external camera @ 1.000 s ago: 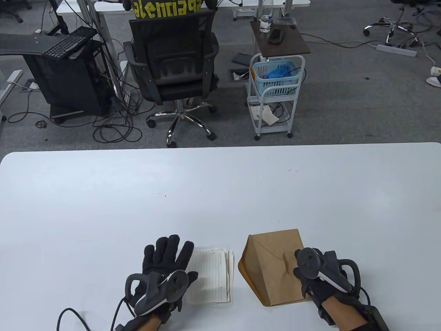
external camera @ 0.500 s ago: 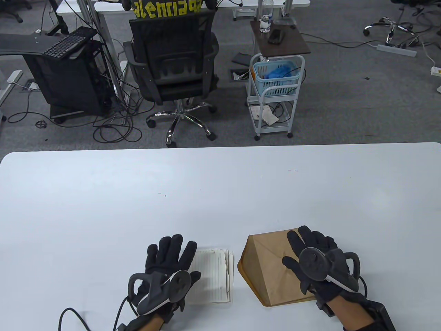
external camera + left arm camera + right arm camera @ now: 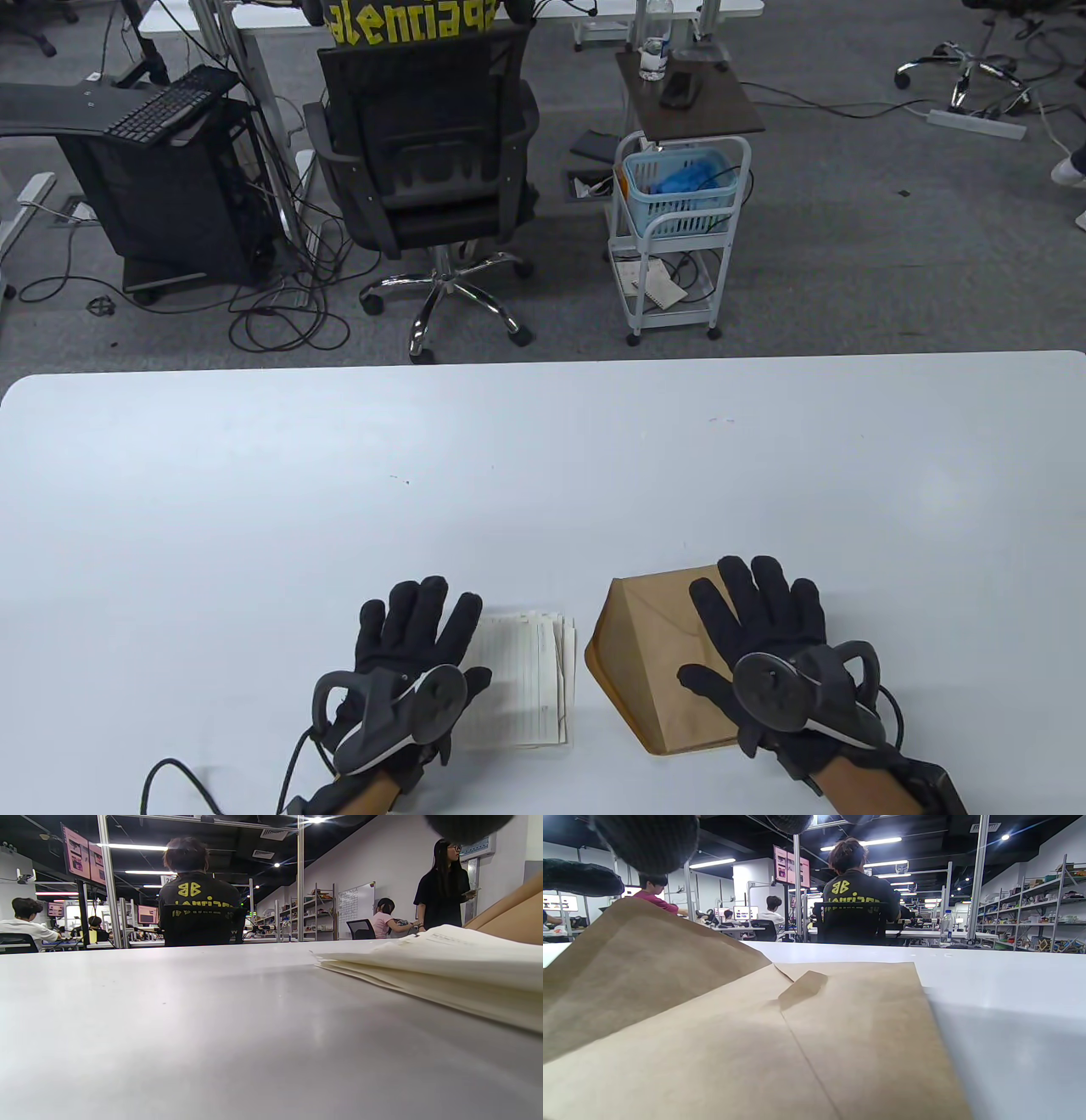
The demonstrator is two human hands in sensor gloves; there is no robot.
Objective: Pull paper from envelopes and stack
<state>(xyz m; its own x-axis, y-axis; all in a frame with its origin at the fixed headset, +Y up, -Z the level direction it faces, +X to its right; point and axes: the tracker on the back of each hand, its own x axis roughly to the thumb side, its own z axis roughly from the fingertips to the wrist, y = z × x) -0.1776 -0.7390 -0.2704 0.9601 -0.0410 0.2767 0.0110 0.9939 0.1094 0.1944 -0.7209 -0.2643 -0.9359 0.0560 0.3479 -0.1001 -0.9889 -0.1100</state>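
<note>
Risk: we judge the raised flap could let the envelopes (image 3: pixel 657 671) slide and bump the papers (image 3: pixel 522 679) askew.
Right hand (image 3: pixel 768 645): fingers spread, flat on the envelopes.
Left hand (image 3: pixel 407 658): fingers spread, resting on the papers' left edge.
Papers: stacked just left of the envelopes, on the table (image 3: pixel 543 475).

Black knit gloves cover the left hand (image 3: pixel 407 641) and right hand (image 3: pixel 764 628); grey trackers, black cables, bare wrists.
</note>
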